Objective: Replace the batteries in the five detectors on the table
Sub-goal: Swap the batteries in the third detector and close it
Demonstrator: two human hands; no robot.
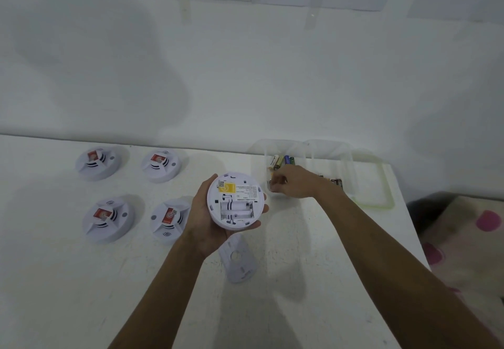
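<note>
My left hand point(203, 223) holds a round white detector point(236, 201) back side up, with a yellow label and an empty battery bay showing. Its removed back plate point(238, 258) lies on the table just below. My right hand point(293, 182) reaches into a clear plastic box point(308, 149) holding several batteries point(282, 161), fingers pinched together at the box's near left corner; what they hold is hidden. Several more detectors sit at left, among them one at the far left point(95, 161), one beside it point(161, 164) and one in front point(107, 219).
A second clear container with a green rim point(381, 185) stands right of the battery box, with dark batteries point(336, 182) by my wrist. The white table point(81, 280) ends at the right, where a patterned cloth point(469, 239) lies below. A white wall stands behind.
</note>
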